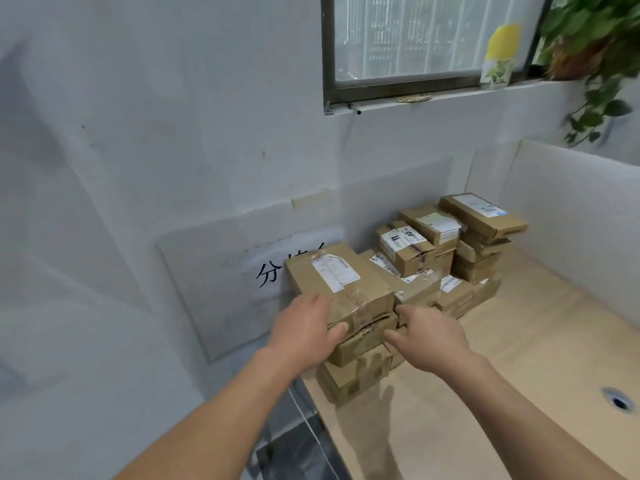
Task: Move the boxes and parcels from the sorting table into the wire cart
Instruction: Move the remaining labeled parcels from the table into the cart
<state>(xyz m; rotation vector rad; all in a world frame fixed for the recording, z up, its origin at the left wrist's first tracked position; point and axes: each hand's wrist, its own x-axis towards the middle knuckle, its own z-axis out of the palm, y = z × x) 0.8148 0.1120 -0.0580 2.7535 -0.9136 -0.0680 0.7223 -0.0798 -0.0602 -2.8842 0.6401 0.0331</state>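
Several brown cardboard boxes with shipping labels are stacked along the back of a light wooden sorting table [519, 358]. The nearest stack is three high, and its top box [341, 282] bears a white label and clear tape. My left hand [304, 329] lies against that box's left near corner, thumb on the front face. My right hand [427, 329] reaches with spread fingers toward the box's right side, close to it; contact is not clear. A second stack [408, 249] and a taller one [481, 233] stand further right. The wire cart is out of view.
A white wall runs along the left with a paper sign [273, 271] behind the boxes. A white partition [571, 216] bounds the table's far right. A cable hole [618, 400] sits in the tabletop. Above are a window and a hanging plant [595, 57].
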